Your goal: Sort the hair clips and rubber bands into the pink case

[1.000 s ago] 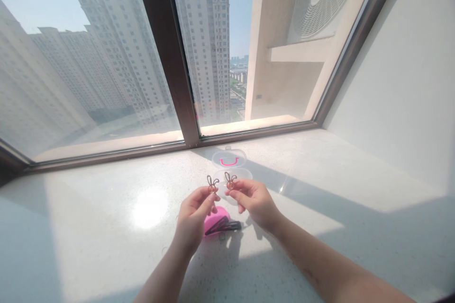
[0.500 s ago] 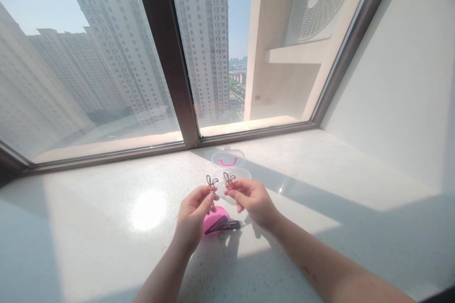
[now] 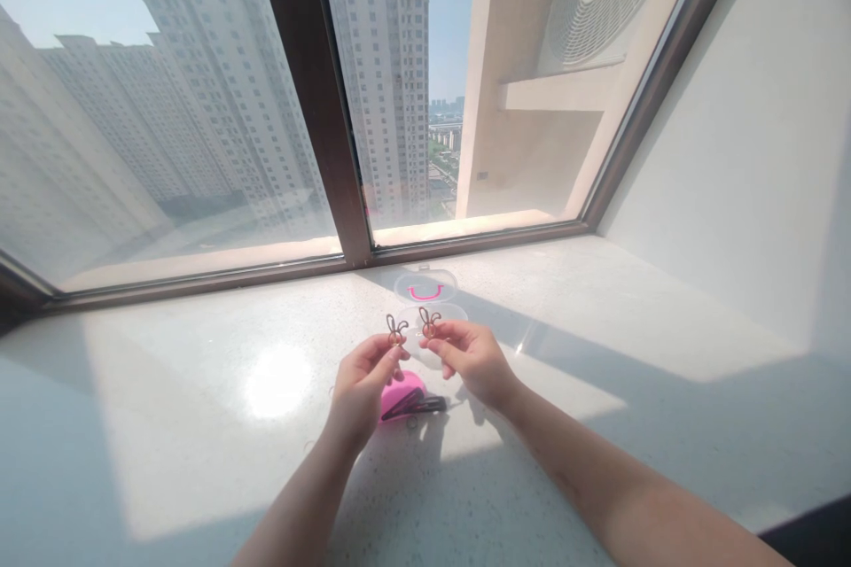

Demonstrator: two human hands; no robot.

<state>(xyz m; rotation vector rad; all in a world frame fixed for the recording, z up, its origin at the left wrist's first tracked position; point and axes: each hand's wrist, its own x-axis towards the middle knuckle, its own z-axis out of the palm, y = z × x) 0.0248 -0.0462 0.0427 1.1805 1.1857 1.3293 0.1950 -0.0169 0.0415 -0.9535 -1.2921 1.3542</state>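
Note:
My left hand [image 3: 366,379] is closed, pinching a small rabbit-shaped clip [image 3: 395,330] with thin looped ears between thumb and fingers. Level with it, my right hand [image 3: 471,354] pinches a matching rabbit-shaped clip [image 3: 426,320]. The two clips are held upright side by side, a small gap apart. Just beyond them lies a clear plastic case [image 3: 455,312], opened out, its lid [image 3: 426,280] bearing a curved pink handle [image 3: 425,294]. Below my hands is a rounded pink object [image 3: 402,388], partly hidden by my left hand, with dark hair clips [image 3: 423,406] on and beside it.
Everything rests on a pale speckled windowsill [image 3: 199,443] with bright sun glare at left and shadows at right. A small ring [image 3: 412,423] lies near the dark hair clips. Behind stands a brown-framed window [image 3: 325,106]; a white wall [image 3: 737,159] rises at right.
The whole view has shifted slightly, so the sill and hands appear a little higher. Both hands keep their pinch on the clips, with no clear change between them.

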